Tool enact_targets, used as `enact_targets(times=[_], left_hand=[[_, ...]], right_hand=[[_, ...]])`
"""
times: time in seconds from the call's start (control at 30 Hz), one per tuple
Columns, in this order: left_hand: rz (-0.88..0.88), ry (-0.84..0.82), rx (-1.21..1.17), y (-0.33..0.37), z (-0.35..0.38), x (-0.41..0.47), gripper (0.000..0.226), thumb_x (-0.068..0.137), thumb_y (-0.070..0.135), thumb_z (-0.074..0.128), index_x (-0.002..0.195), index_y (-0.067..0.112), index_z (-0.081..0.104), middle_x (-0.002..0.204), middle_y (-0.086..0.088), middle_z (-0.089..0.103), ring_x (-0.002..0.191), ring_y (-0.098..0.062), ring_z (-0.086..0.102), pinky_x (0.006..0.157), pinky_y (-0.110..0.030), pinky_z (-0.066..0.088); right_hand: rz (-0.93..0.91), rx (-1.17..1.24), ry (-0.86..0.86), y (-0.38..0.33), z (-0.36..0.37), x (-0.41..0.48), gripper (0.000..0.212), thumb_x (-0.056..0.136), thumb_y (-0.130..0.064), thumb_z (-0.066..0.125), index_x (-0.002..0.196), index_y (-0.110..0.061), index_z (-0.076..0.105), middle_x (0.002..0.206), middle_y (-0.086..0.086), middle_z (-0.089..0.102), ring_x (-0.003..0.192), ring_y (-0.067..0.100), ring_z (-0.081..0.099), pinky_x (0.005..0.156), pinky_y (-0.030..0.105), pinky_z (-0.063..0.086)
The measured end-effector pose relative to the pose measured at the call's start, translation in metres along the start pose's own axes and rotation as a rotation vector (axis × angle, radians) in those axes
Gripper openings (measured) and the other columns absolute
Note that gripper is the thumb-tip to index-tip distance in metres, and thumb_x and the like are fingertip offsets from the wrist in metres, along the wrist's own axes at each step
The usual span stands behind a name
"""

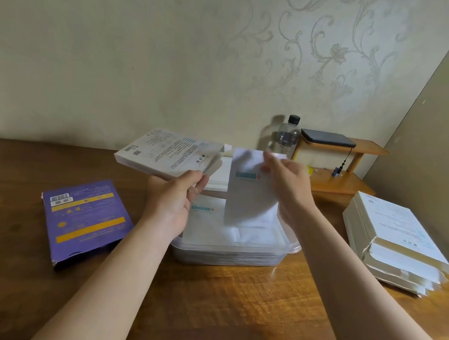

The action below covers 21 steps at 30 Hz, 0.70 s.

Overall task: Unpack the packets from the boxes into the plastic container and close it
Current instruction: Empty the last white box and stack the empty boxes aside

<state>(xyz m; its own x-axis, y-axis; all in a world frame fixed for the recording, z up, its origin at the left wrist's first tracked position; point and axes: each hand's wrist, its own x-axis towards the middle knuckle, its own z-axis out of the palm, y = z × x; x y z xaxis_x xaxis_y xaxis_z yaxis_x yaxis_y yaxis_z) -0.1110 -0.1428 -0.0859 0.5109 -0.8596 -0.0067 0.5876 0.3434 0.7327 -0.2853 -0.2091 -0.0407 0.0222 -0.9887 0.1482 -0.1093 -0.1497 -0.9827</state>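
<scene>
Packets (212,226) are seen lying in the plastic container (291,249). Another packet (251,194) is pinched in the fingers (269,157) of the right hand (289,187), just above it. At the container's eleven o'clock, a white box (170,152) is gripped by the left hand (173,206), fingers curled. Unpacking is judged midway: lowering this packet flat is called for next.

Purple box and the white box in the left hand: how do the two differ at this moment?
The purple box is violet with yellow bands; the white box is white with small print. The purple box lies flat on the table, untouched; the white box is held tilted in the air by the left hand. Both are flat rectangular cartons.
</scene>
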Motion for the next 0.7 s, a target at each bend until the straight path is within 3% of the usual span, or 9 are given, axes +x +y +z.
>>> enact_targets(times=[0.13, 0.2, 0.27, 0.37, 0.47, 0.53, 0.63, 0.7], left_hand=[[0.001, -0.022, 0.016, 0.0, 0.0, -0.001, 0.028, 0.088, -0.018, 0.062, 0.095, 0.009, 0.064, 0.076, 0.005, 0.077, 0.076, -0.019, 0.052, 0.076, -0.027, 0.063], [0.0, -0.026, 0.024, 0.0, 0.0, -0.001, 0.027, 0.089, -0.018, 0.062, 0.093, 0.009, 0.064, 0.071, 0.005, 0.075, 0.073, -0.02, 0.048, 0.074, -0.026, 0.062], [0.004, -0.035, 0.031, 0.0, 0.0, -0.002, 0.028, 0.088, -0.018, 0.062, 0.094, 0.009, 0.063, 0.068, 0.006, 0.073, 0.072, -0.02, 0.045, 0.073, -0.026, 0.062], [0.019, -0.049, 0.043, 0.0, 0.0, -0.002, 0.03, 0.088, -0.019, 0.062, 0.099, 0.009, 0.062, 0.072, 0.006, 0.075, 0.077, -0.02, 0.052, 0.074, -0.027, 0.062], [0.022, -0.06, 0.045, 0.0, -0.001, -0.003, 0.032, 0.087, -0.018, 0.063, 0.102, 0.01, 0.061, 0.077, 0.006, 0.077, 0.08, -0.018, 0.055, 0.075, -0.028, 0.062], [0.024, -0.063, 0.04, 0.0, -0.001, -0.002, 0.033, 0.087, -0.018, 0.064, 0.102, 0.011, 0.061, 0.08, 0.006, 0.077, 0.08, -0.017, 0.057, 0.077, -0.029, 0.062], [0.026, -0.07, 0.039, 0.001, -0.002, -0.003, 0.034, 0.087, -0.018, 0.064, 0.102, 0.012, 0.061, 0.082, 0.006, 0.077, 0.081, -0.017, 0.057, 0.078, -0.029, 0.062], [0.025, -0.071, 0.032, 0.001, -0.003, -0.003, 0.035, 0.087, -0.018, 0.064, 0.104, 0.013, 0.06, 0.092, 0.002, 0.076, 0.09, -0.017, 0.064, 0.078, -0.03, 0.062]], right_hand=[[0.111, -0.207, -0.113, 0.017, -0.003, 0.005, 0.014, 0.087, -0.006, 0.067, 0.074, -0.007, 0.064, 0.083, 0.012, 0.066, 0.079, 0.026, 0.062, 0.066, 0.036, 0.055], [0.175, -0.324, -0.16, 0.021, -0.002, 0.006, 0.007, 0.087, -0.008, 0.07, 0.082, -0.009, 0.065, 0.094, 0.011, 0.067, 0.088, 0.026, 0.064, 0.075, 0.039, 0.059], [0.184, -0.469, -0.186, 0.023, 0.0, 0.008, 0.009, 0.088, -0.013, 0.072, 0.091, -0.009, 0.065, 0.095, 0.008, 0.066, 0.088, 0.022, 0.062, 0.069, 0.03, 0.055], [0.125, -0.729, -0.221, 0.028, 0.002, 0.009, 0.014, 0.087, -0.014, 0.073, 0.093, -0.012, 0.06, 0.096, 0.007, 0.063, 0.09, 0.02, 0.06, 0.068, 0.025, 0.052], [0.014, -1.091, -0.264, 0.032, 0.006, 0.004, 0.026, 0.086, -0.014, 0.072, 0.106, -0.008, 0.056, 0.12, 0.019, 0.054, 0.105, 0.032, 0.056, 0.081, 0.032, 0.051], [-0.081, -1.268, -0.26, 0.03, 0.009, -0.003, 0.032, 0.087, -0.01, 0.068, 0.115, -0.005, 0.052, 0.124, 0.022, 0.045, 0.096, 0.032, 0.055, 0.083, 0.035, 0.053], [-0.29, -1.421, -0.308, 0.027, 0.01, -0.013, 0.026, 0.087, -0.011, 0.064, 0.112, -0.008, 0.055, 0.116, 0.014, 0.052, 0.098, 0.029, 0.056, 0.087, 0.039, 0.055], [-0.324, -1.44, -0.439, 0.023, 0.012, -0.016, 0.026, 0.091, -0.025, 0.061, 0.114, -0.011, 0.06, 0.12, 0.01, 0.06, 0.103, 0.025, 0.059, 0.093, 0.036, 0.051]])
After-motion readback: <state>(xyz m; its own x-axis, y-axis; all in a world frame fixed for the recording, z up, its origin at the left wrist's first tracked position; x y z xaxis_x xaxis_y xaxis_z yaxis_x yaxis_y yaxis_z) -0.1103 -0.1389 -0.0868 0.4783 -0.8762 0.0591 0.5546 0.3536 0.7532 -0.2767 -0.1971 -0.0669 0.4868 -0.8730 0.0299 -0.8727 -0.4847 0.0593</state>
